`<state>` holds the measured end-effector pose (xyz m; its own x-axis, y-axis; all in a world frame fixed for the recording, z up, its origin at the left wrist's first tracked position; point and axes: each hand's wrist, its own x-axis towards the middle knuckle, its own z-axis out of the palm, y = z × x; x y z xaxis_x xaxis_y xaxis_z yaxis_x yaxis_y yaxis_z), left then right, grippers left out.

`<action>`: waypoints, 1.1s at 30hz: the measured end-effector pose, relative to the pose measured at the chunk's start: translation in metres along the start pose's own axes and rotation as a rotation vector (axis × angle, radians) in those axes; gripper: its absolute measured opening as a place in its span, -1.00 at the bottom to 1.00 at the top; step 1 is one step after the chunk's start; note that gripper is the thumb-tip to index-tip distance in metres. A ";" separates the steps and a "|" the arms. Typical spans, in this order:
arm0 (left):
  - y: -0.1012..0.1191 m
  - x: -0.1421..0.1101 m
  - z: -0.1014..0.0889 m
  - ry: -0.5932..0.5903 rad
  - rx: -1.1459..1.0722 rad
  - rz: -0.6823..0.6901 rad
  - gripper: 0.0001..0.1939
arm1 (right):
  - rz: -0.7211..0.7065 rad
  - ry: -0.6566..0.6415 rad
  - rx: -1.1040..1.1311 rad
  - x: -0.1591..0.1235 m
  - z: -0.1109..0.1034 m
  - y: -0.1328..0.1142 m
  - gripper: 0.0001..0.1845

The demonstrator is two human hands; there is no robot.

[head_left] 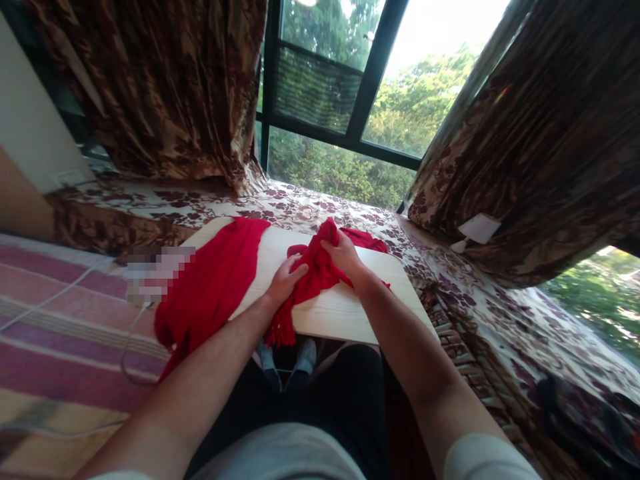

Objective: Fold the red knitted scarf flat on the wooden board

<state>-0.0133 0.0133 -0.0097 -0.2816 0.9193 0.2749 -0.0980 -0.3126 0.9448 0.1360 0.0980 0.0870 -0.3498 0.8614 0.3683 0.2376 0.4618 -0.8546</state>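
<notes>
A red fringed scarf [215, 280] lies across a pale wooden board [340, 310] in front of me. One part is spread flat over the board's left side and hangs off its edge. The other part is bunched at the middle. My left hand [285, 280] presses on the bunched cloth, fingers curled into it. My right hand [343, 253] is closed on the top of the bunch, pinching a fold. A fringed end dangles off the board's near edge between my arms.
The board rests over my legs; socked feet [287, 360] show below it. A striped blanket [60, 347] with a white cable [55, 297] lies at left. Brown floral bedding [500, 313] and curtains [165, 87] surround a window [340, 100] ahead.
</notes>
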 end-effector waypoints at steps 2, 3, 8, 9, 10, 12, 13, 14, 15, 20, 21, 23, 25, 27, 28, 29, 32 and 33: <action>0.001 -0.003 0.000 -0.074 0.073 0.004 -0.26 | 0.020 0.039 -0.073 -0.001 0.005 0.004 -0.72; 0.002 -0.004 0.001 -0.106 0.117 0.004 -0.22 | 0.025 0.059 -0.086 -0.002 0.006 0.006 -0.74; 0.006 -0.008 0.004 -0.172 0.239 0.005 -0.21 | 0.024 0.107 0.035 -0.003 -0.002 0.016 -0.73; 0.007 -0.008 0.004 -0.181 0.245 0.004 -0.22 | 0.021 0.126 0.068 -0.003 -0.006 0.018 -0.71; 0.008 -0.009 0.004 -0.189 0.249 0.003 -0.22 | 0.017 0.155 0.100 -0.002 -0.009 0.019 -0.69; 0.009 -0.009 0.003 -0.206 0.260 0.005 -0.23 | 0.009 0.237 0.161 -0.002 -0.017 0.020 -0.68; 0.009 -0.009 0.003 -0.216 0.269 0.007 -0.24 | 0.007 0.284 0.191 -0.001 -0.021 0.020 -0.67; 0.009 -0.009 0.002 -0.224 0.279 0.011 -0.25 | 0.008 0.333 0.223 0.000 -0.026 0.020 -0.66; 0.008 -0.008 0.002 -0.231 0.290 0.015 -0.26 | 0.010 0.385 0.256 0.002 -0.031 0.020 -0.66; 0.005 -0.008 0.002 -0.247 0.332 0.026 -0.35 | 0.057 0.685 0.406 0.014 -0.064 0.030 -0.63; 0.005 -0.008 0.002 -0.256 0.347 0.021 -0.35 | 0.076 0.738 0.409 0.017 -0.072 0.035 -0.63; 0.006 -0.008 0.002 -0.274 0.382 0.009 -0.36 | 0.108 0.814 0.343 0.019 -0.089 0.046 -0.63; 0.007 -0.008 0.003 -0.280 0.397 0.000 -0.36 | 0.144 0.866 0.172 0.017 -0.104 0.057 -0.63; 0.008 -0.009 0.004 -0.271 0.362 -0.012 -0.38 | 0.208 0.882 -0.068 0.009 -0.117 0.067 -0.63; 0.009 -0.010 0.004 -0.261 0.329 -0.024 -0.39 | 0.250 0.851 -0.196 0.004 -0.123 0.071 -0.64; 0.010 -0.011 0.005 -0.250 0.293 -0.038 -0.39 | 0.291 0.779 -0.319 -0.002 -0.127 0.073 -0.66; 0.012 -0.012 0.007 -0.225 0.224 -0.075 -0.39 | 0.379 0.443 -0.627 -0.021 -0.132 0.075 -0.73; 0.013 -0.013 0.008 -0.221 0.221 -0.079 -0.39 | 0.389 0.368 -0.709 -0.027 -0.131 0.074 -0.71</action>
<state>-0.0038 -0.0003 0.0000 -0.0649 0.9759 0.2081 0.1052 -0.2007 0.9740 0.2813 0.1367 0.0623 0.1569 0.9416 0.2980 0.8270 0.0397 -0.5608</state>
